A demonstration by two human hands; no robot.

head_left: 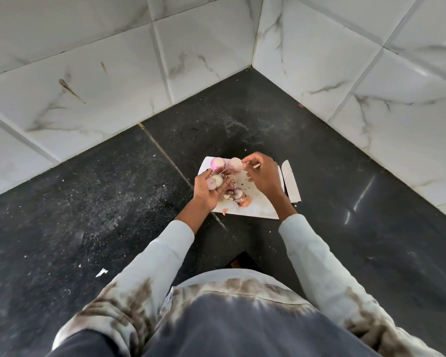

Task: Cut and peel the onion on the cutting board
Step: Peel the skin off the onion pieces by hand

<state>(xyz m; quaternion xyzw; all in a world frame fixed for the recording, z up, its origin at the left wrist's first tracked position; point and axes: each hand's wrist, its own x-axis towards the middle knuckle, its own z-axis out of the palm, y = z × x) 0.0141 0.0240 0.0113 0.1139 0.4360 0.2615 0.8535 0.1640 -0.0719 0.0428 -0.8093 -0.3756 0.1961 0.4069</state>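
Cutting board [258,210] on the counter [113,191] in the wall corner. Two onion halves [217,163] on its far edge; peel scraps [238,198] near its middle. Knife [291,184] just right of the board. Left hand [207,189], holding an onion piece [215,181], over the board's left edge; right hand [260,173] over its right part.

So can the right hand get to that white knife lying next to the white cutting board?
Probably yes. The white knife lies uncovered just right of the white cutting board, beside the right hand, though it is pinching onion skin.
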